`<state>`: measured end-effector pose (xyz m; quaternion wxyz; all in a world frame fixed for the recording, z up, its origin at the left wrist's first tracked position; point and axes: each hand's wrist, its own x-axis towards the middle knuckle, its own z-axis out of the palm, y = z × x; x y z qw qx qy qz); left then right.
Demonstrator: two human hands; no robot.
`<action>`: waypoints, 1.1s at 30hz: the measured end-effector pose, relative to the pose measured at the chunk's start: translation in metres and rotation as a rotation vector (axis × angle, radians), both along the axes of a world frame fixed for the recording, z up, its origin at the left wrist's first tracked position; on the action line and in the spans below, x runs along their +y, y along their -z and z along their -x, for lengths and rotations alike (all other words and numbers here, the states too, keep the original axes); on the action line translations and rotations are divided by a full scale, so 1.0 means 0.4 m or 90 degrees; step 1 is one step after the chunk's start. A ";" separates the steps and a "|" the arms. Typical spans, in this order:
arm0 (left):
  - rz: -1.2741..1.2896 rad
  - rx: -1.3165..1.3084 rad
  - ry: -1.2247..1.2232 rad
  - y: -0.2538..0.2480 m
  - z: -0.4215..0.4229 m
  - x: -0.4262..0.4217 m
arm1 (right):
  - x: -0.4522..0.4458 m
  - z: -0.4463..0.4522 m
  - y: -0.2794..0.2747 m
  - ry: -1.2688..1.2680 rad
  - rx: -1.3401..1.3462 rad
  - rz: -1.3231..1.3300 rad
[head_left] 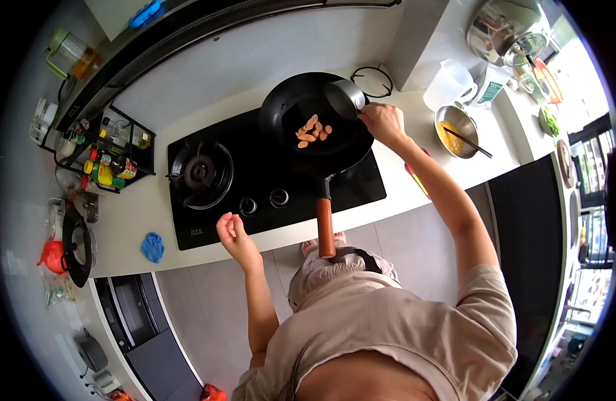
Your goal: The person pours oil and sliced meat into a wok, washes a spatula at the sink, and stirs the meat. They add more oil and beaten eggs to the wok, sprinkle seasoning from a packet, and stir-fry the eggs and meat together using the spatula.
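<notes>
Right hand: the right hand [383,123] has its fingers and thumb clamped on the edge of a dark grey, rounded utensil [343,100], whose exact kind cannot be told. The hold from the side seems to keep the skin off the black cooking surface.
Utensil: tilted over the pan's far right part, beside the food.
Left hand: the left hand [239,244] hangs near the hob's front edge, fingers loosely bent, gripping nothing visible.
Pan: the wide, round black pan [281,113] sits on the right of the black glass hob [254,157]; its reddish-brown handle [326,227] points towards the person, presumably for easy reach.
Food: small orange-pink oval slices [313,121] lie grouped inside the pan.
Bowl: a shiny metal bowl [465,123] of yellow liquid stands right of the hob, probably for convenience; dark chopsticks [478,146] lean across its rim.
Cloth: a crumpled blue cloth [152,247] lies left of the hob.
</notes>
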<state>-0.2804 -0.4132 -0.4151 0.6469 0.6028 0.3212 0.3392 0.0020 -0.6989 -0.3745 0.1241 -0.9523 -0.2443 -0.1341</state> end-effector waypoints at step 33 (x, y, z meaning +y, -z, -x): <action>-0.291 0.095 0.655 -0.089 -0.541 -0.615 | -0.182 0.444 0.025 0.204 -0.101 -0.387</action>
